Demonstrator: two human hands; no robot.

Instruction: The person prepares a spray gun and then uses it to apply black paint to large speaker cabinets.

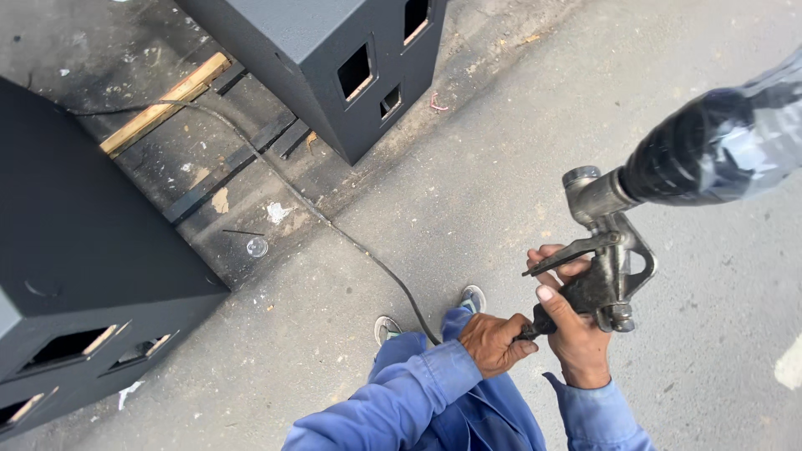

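The right hand [578,338] is closed around the handle of a grimy metal spray gun [603,250], fingers curled under the trigger lever and the thumb laid along the near side; the left hand [494,342] is closed on the dark fitting at the foot of the handle, where the black hose [368,250] joins. The gun is held in the air in front of the body, above the concrete floor [501,167] and just beyond the person's shoes. It looks as if the hose joint is being worked, and that would go best with the right hand keeping the body steady while only the left turns, fingers clear of the trigger. The gun's long axis runs from the handle up and to the right, ending in a black cup wrapped in clear plastic [718,142] that points to the upper right edge of view. The hose trails leftward over the floor toward two dark grey boxes with square cut-outs, one ahead [326,50] and one at the left [75,250].
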